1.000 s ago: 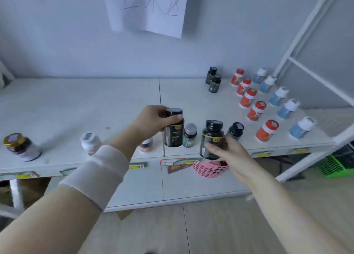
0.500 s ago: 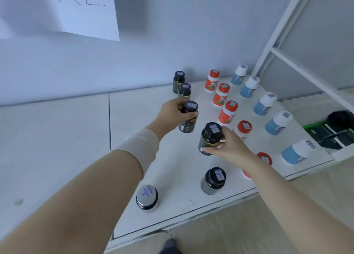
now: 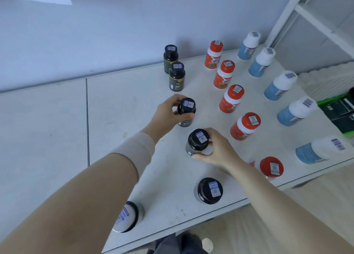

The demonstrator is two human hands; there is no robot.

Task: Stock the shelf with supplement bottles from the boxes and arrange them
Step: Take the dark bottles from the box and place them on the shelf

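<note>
My left hand (image 3: 167,116) grips a black supplement bottle (image 3: 186,110) by its cap, set on the white shelf (image 3: 124,108) in line below two black bottles (image 3: 176,76) standing near the wall. My right hand (image 3: 216,150) grips a second black bottle (image 3: 197,144) just in front of it, also resting on the shelf. To the right stand a row of several red bottles (image 3: 230,98) and a row of several blue bottles with white caps (image 3: 279,86).
Two grey jars with black lids, one (image 3: 209,190) and another (image 3: 127,216), stand near the shelf's front edge. A white rack frame (image 3: 314,18) rises at the right. A green basket (image 3: 339,110) with dark boxes lies beyond the shelf's right end.
Both hands carried their black bottles from the front edge up the shelf into the black column and lowered them. My view moved closer and tilted down.
</note>
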